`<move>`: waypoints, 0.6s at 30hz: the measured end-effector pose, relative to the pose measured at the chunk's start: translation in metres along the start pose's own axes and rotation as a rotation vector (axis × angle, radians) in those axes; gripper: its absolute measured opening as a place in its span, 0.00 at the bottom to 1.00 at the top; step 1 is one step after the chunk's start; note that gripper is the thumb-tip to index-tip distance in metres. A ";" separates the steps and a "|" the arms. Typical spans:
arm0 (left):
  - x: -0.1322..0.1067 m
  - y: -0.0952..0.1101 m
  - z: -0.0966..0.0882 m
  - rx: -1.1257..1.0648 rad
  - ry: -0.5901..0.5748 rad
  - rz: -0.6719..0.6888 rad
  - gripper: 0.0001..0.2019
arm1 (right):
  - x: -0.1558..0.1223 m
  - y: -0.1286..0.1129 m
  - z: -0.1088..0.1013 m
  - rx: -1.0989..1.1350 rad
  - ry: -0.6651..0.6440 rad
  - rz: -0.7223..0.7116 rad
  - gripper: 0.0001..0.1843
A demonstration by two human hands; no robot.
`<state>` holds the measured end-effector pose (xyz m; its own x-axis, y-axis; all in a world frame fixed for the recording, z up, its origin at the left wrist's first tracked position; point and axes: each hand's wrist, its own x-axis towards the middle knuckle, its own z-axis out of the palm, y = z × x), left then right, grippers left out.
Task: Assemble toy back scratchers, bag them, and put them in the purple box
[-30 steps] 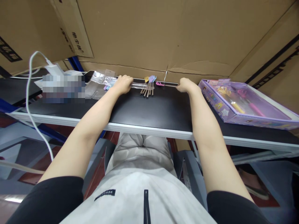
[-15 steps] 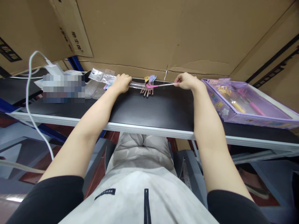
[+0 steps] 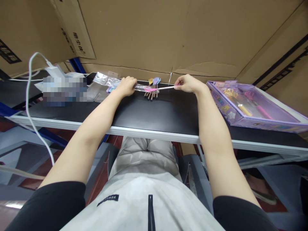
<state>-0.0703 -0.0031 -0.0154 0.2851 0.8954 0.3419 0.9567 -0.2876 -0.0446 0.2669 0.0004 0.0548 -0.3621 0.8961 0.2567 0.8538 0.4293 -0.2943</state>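
Note:
My right hand [image 3: 186, 83] pinches the thin metal rod of a back scratcher [image 3: 165, 88] near its end. Its pink claw head points left and sits at the mouth of a long clear plastic bag [image 3: 103, 79], seemingly inside it. My left hand [image 3: 127, 86] is closed on the middle of that bag, which stretches out on both sides of the fingers. Just behind and below the pink head lies a small bunch of back scratchers [image 3: 154, 81] with yellow, purple and blue claws, their dark handle ends toward me. Some pastel pieces [image 3: 110, 89] lie partly under the bag, left of my left hand.
A purple display box [image 3: 262, 109] with yellow and pink back scratchers stands on the right of the black tabletop [image 3: 156, 115]. To the left are clear plastic packaging [image 3: 96, 91] and a white cable [image 3: 30, 93]. Cardboard [image 3: 154, 35] walls the back.
My right hand has moved a little left with the back scratcher, and its pink head has slid into the open end of the bag. My left hand has hardly moved.

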 end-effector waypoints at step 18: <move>0.004 0.013 0.000 0.010 0.010 0.083 0.16 | 0.006 -0.016 0.018 0.052 -0.029 -0.006 0.10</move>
<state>-0.0566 -0.0037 -0.0150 0.3630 0.8653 0.3455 0.9303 -0.3575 -0.0822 0.2441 0.0005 0.0442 -0.3788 0.8958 0.2323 0.8311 0.4397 -0.3406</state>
